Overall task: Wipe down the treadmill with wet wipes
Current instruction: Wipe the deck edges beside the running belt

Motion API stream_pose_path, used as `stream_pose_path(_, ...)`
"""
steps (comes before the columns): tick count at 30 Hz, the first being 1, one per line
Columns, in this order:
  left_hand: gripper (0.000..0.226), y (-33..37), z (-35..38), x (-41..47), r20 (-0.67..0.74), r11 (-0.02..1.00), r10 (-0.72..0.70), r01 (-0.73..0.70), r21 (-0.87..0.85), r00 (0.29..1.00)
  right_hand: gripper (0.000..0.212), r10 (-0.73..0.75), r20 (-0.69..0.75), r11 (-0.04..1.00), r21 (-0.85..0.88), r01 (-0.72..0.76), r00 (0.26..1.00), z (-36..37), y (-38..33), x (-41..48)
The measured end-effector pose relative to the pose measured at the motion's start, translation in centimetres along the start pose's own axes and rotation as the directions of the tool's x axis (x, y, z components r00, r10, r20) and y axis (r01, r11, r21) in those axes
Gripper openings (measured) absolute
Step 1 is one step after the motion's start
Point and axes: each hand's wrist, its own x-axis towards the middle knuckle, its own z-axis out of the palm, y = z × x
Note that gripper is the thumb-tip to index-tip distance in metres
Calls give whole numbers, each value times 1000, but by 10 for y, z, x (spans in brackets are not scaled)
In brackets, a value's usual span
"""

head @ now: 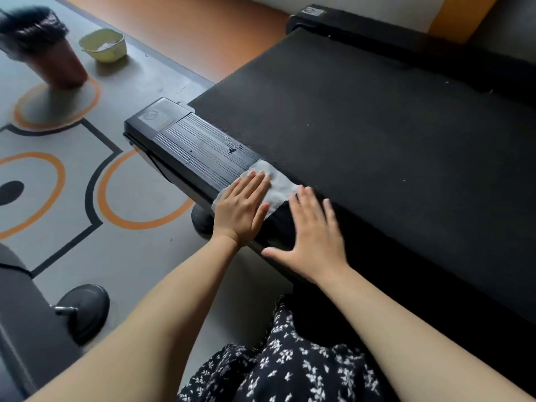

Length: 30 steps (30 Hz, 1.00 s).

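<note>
Notably: wet wipe [278,188] flat on side rail [197,146]

The wipe lay spread across the ribbed near edge of the treadmill [377,126]. Left grip [240,204] pressed it down, fingers straight and together. Right grip [314,242] rested just beside it, fingers spread, holding nothing.

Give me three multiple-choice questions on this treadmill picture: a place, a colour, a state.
1. Where does the wipe lie? A on the floor; B on the treadmill's side rail; C in the lap.
2. What colour is the bowl? A red; B blue; C pale green.
3. How is the left hand? A flat on the wipe; B in a fist; C raised.
Answers: B, it lies across the ribbed rail; C, its wall is pale green; A, straight fingers press the wipe.
</note>
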Motion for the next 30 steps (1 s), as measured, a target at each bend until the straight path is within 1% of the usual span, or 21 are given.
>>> stream_pose_path(1, 71, -2, 0, 1, -4, 1000, 5, -5, 4, 1000, 122, -22, 64, 999, -29, 24, 998, 2, -7, 7)
stream_pose_path(2, 71, -6, 0, 2, -5, 1000, 13, -13, 8, 1000, 124, -14, 138, 998, -63, 22, 990, 5, -11, 12)
stream_pose_path(3, 70, -10, -1, 4, -1, 1000, 18, -18, 13, 1000, 125, 1, 155, 996, -93, 14, 988, 9, -12, 14)
stream_pose_path(6, 70, -24, -4, 9, 18, 1000, 5, -5, 15, 1000, 125, 20, 51, 993, -119, -13, 999, 18, -12, 13)
stream_pose_path(10, 69, -38, -3, 10, 22, 1000, 6, -7, 19, 1000, 127, 20, 21, 986, -163, -17, 1000, 25, -14, 14)
stream_pose_path(14, 66, -37, -4, 12, 23, 999, -3, 2, 34, 1000, 129, 43, 21, 984, -173, -38, 999, 29, -12, 16)
stream_pose_path(16, 62, -30, -6, 12, 32, 997, -74, 73, 35, 997, 129, 21, 31, 983, -183, -15, 999, 27, -12, 16)
stream_pose_path(18, 59, -16, -7, 8, 43, 987, -160, 159, 27, 986, 125, 8, 56, 982, -188, 2, 998, 26, -13, 18)
stream_pose_path(19, 58, -5, -7, 6, 52, 985, -169, 169, 20, 984, 122, 25, 53, 979, -202, -14, 998, 25, -14, 19)
stream_pose_path(21, 57, 19, -6, 1, 79, 993, -118, 119, 4, 990, 122, 61, 30, 980, -192, -54, 998, 22, -17, 20)
stream_pose_path(22, 57, 28, -6, -1, 90, 997, -82, 82, 0, 993, 123, 50, 55, 979, -203, -38, 997, 23, -17, 20)
stream_pose_path(24, 57, 35, -8, -1, 104, 1000, -23, 22, 9, 994, 123, 16, 50, 976, -220, -5, 999, 25, -17, 20)
stream_pose_path(26, 58, 27, -8, 3, 141, 999, 36, -40, 26, 989, 124, 24, 5, 979, -201, -22, 1000, 23, -17, 19)
stream_pose_path(28, 63, 13, -9, 13, 217, 993, 107, -117, 34, 970, 125, 24, 35, 980, -197, -16, 999, 24, -16, 18)
stream_pose_path(29, 66, 8, -9, 19, 244, 990, 123, -136, 36, 962, 125, 19, 50, 981, -191, -10, 999, 24, -15, 17)
stream_pose_path(30, 67, 3, -10, 26, 269, 992, 101, -116, 41, 958, 126, 24, 52, 981, -195, -13, 998, 24, -15, 16)
